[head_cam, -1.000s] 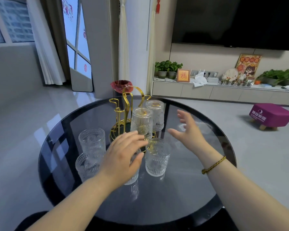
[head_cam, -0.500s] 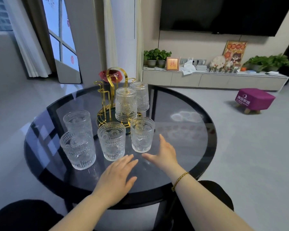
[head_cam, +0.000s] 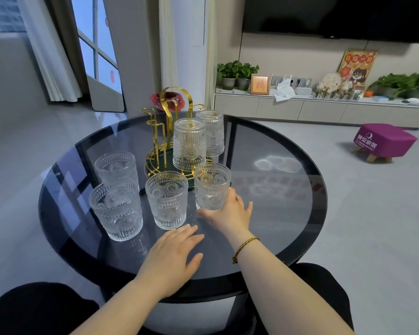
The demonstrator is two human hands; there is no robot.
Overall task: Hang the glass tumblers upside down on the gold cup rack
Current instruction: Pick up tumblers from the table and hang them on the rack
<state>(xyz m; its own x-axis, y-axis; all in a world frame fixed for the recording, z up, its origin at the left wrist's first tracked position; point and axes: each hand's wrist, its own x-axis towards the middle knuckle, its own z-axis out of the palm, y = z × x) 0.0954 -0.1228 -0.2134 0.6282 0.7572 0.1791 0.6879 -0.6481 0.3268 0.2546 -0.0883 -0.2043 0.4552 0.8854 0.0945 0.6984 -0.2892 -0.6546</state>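
Note:
The gold cup rack [head_cam: 158, 131] stands at the back of the round dark glass table [head_cam: 271, 213]. Two glass tumblers hang upside down on it, one in front [head_cam: 190, 145] and one behind [head_cam: 211, 131]. Several more stand upright in front of the rack: two at the left [head_cam: 116, 170] [head_cam: 116, 212], one in the middle [head_cam: 167, 200], one at the right [head_cam: 212, 186]. My right hand [head_cam: 229, 215] wraps thumb and forefinger around the base of the right tumbler, which rests on the table. My left hand [head_cam: 174, 257] lies flat and open on the glass, just before the middle tumbler.
A red dish [head_cam: 167, 97] sits behind the rack. A purple stool [head_cam: 385, 141] stands on the floor to the right. A low cabinet [head_cam: 319, 110] with plants runs along the far wall. My dark-clothed knees show under the table's near edge.
My right hand has moved forward from the bare table and closed around the base of the right tumbler. My left hand has stayed flat. The view has shifted slightly.

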